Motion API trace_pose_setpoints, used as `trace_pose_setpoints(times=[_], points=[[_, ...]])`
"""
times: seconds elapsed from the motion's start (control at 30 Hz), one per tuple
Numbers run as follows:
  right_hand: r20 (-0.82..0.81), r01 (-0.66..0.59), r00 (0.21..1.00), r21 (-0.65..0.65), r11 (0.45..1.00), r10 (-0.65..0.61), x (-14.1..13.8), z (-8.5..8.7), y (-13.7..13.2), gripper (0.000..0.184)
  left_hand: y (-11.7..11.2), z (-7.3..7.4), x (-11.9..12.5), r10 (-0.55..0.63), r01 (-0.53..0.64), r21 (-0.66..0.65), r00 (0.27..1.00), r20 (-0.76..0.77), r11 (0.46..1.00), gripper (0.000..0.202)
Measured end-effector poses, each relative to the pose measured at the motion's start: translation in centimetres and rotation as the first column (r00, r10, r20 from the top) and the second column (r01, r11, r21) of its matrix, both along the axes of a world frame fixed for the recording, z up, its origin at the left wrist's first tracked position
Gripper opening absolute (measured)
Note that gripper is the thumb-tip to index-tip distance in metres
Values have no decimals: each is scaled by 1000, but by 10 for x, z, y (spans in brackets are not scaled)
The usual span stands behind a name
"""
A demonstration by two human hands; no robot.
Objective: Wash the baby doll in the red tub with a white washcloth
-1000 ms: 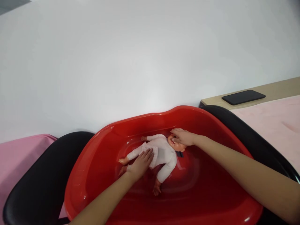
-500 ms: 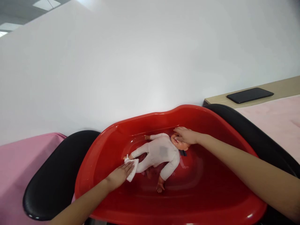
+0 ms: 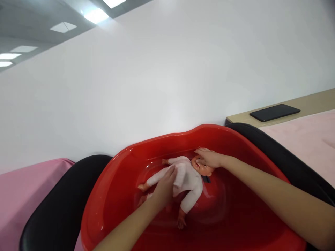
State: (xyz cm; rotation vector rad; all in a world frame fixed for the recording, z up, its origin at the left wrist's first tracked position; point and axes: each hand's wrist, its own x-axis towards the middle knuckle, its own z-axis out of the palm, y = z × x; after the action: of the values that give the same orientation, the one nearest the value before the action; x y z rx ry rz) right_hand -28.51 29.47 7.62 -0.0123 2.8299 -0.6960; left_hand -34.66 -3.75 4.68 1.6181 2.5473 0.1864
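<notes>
A baby doll in a white body suit lies on its back in a red tub, with water around it. My right hand grips the doll's head, its fingers over the top and the thumb by the face. Over the doll's belly, my left hand presses a small white cloth against the suit. The cloth is partly hidden by the fingers and blends with the white suit. Both doll feet lie toward the left end of the tub, one partly covered by my left wrist.
Black padded rests flank the tub on both sides. A white wall stands right behind it. At the right, a black tablet-like slab lies on a wooden ledge, beside a pale pink cloth surface. Darker pink fabric is at the left.
My left hand has moved right with the white cloth, from the doll's feet up to its belly. My right hand stays on the head. The view has tilted slightly upward.
</notes>
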Motion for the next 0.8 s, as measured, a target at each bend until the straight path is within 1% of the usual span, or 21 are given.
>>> trace_pose_setpoints(times=[0.03,0.07,0.13,0.2,0.27,0.33,0.4,0.53,0.67,0.73,0.8], points=[[0,-2,1000,11,1000,2,-1,-1,1,66,16,-3,9,-42,42,-7,999,-7,999,78],[1,-3,1000,18,1000,3,-1,-2,2,67,29,-6,16,-123,121,-32,991,-45,992,75],[6,-4,1000,20,1000,4,-2,-4,3,70,44,-12,28,-274,266,-92,957,-96,960,67],[14,2,1000,16,1000,-2,-3,-5,4,70,45,-18,34,-376,355,-156,918,-130,922,60],[19,10,1000,9,1000,-10,-4,-5,5,70,34,-24,32,-419,387,-203,895,-153,900,58],[17,17,1000,-6,1000,-17,-4,-5,5,69,14,-30,26,-450,407,-236,876,-172,882,58],[9,18,1000,-25,1000,-18,-4,-4,5,66,-11,-34,16,-470,413,-278,863,-183,867,60],[0,25,1000,-53,998,-25,-3,0,4,60,-71,-42,-2,-490,390,-386,847,-205,836,67],[27,28,999,-49,998,-26,-3,3,3,58,-132,-51,-16,-477,356,-421,849,-227,834,68],[32,19,999,-48,999,-17,-3,4,3,57,-157,-52,-23,-481,366,-415,850,-216,833,70],[35,15,999,-45,999,-13,-3,5,3,57,-177,-48,-31,-494,386,-423,850,-183,820,74]])
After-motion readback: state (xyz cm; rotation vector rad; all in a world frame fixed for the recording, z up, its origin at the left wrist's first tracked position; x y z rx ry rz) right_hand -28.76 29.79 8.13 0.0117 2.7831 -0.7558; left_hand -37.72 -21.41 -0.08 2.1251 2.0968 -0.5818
